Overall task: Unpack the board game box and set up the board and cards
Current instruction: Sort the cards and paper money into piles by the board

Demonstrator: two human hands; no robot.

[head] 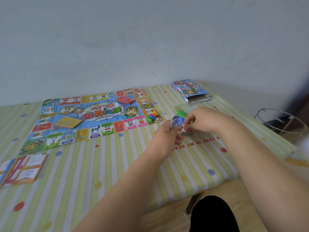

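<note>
In the head view, the board (90,118) lies unfolded and flat on the far left part of the striped worktop (100,164). It is a colourful sheet with a blue middle, a cartoon child and squares around its edge. On it lie a red card deck (125,99), a yellow card deck (68,122), a die (104,108) and some coloured tokens (151,117) at its right corner. The box (189,90) lies open at the far right, near the wall.

Your left hand (167,133) is just right of the board. Its fingers are curled around a blue-patterned pack (177,122). Your right hand (205,119) is close beside it, and its curled fingers pinch a red-and-white card (185,127). A thin grey stack (186,133) lies under this card on the worktop.

The hands are blurred, so the print on the pack and the card cannot be read. Your right hand partly hides the green pieces (180,110) behind it. The printed sheets (21,169) at the near left are cut off by the edge of the frame.
</note>
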